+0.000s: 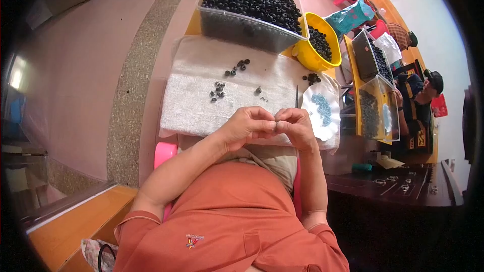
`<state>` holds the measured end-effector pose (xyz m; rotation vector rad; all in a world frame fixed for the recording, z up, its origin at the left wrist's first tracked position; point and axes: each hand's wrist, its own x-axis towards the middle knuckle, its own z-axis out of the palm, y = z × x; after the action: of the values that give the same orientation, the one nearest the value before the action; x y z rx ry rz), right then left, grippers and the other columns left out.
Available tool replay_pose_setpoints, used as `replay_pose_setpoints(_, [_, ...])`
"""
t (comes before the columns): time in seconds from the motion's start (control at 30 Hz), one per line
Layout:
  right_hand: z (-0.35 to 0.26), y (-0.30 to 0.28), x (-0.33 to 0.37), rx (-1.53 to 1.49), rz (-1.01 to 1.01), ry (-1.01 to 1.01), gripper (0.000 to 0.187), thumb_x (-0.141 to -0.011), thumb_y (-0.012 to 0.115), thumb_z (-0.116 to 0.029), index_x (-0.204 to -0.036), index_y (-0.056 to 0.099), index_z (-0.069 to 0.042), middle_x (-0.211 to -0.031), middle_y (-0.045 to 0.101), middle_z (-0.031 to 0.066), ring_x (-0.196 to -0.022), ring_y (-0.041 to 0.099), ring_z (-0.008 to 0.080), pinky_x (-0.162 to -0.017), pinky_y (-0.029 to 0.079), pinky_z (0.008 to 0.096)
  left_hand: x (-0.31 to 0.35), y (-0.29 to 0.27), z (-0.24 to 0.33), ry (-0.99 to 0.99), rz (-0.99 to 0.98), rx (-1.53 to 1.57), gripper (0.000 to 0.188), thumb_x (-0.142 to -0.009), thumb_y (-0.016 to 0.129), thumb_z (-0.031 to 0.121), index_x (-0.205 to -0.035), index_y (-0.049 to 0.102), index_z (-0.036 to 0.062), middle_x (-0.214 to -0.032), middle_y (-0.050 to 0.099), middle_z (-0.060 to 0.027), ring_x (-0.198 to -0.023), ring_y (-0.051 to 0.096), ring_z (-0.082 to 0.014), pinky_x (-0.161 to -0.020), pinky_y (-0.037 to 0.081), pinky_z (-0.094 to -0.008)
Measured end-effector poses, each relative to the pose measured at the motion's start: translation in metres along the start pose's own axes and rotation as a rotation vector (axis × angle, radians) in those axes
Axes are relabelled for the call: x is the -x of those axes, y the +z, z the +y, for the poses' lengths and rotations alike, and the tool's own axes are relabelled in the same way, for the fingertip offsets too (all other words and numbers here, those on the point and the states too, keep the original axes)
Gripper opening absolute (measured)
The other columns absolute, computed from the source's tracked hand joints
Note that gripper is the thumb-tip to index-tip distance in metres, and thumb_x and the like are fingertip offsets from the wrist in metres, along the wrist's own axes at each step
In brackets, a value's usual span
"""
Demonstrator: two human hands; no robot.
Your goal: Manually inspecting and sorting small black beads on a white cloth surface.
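Observation:
Over the near edge of a white cloth (189, 116), my left hand (247, 125) and my right hand (297, 125) meet, thumbs and forefingers pinched together. Whatever sits between the fingertips is too small and covered to make out. Beyond them a single dark round part (258, 90) lies beside a few tiny light bits (264, 99). Farther left are two loose clusters of small black round parts (218, 92). Close to my right hand are a white wavy-edged plate (328, 132) of tiny blue pieces (321, 110) and a thin dark pointed tool (297, 95).
At the cloth's far edge stands a clear plastic bin (242, 31) full of black round parts. A yellow bucket (305, 54) of similar parts stands beside it, with a small black pile (312, 78) nearby. To the right, other people sit near more clear bins (379, 90).

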<state>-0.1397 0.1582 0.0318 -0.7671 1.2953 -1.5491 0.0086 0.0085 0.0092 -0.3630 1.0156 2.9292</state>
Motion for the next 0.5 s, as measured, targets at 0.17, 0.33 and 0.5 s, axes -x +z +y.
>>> replay_pose_setpoints(0.17, [0.000,0.009,0.000,0.045,0.095,0.007,0.007,-0.081,0.073,-0.001,-0.084,0.068,0.003,-0.084,0.065,0.0115,-0.070,0.064,0.0181,-0.064,0.056,0.0289,-0.001,-0.003,0.000,0.027,-0.020,-0.008,0.015,-0.086,0.072,0.009,-0.098,0.065,0.0033,-0.093,0.066,-0.0061,-0.083,0.065,-0.0143,-0.079,0.057,-0.0299])
replay_pose_setpoints(0.33, [0.003,-0.001,0.005,0.092,0.020,-0.022,0.006,-0.083,0.072,0.000,-0.086,0.068,0.004,-0.085,0.065,0.0114,-0.071,0.064,0.0173,-0.064,0.055,0.0279,0.000,-0.002,-0.002,-0.006,-0.023,0.015,0.015,-0.086,0.071,0.005,-0.099,0.064,0.0037,-0.094,0.068,-0.0069,-0.083,0.067,-0.0136,-0.077,0.059,-0.0292])
replay_pose_setpoints(0.5, [-0.006,0.013,0.008,0.464,0.088,-0.115,0.006,-0.085,0.068,0.003,-0.091,0.069,0.006,-0.084,0.065,0.0115,-0.070,0.063,0.0167,-0.064,0.053,0.0269,0.003,0.002,0.003,-0.023,0.004,-0.004,0.014,-0.086,0.071,0.006,-0.098,0.064,0.0044,-0.094,0.067,-0.0061,-0.084,0.067,-0.0134,-0.076,0.059,-0.0287])
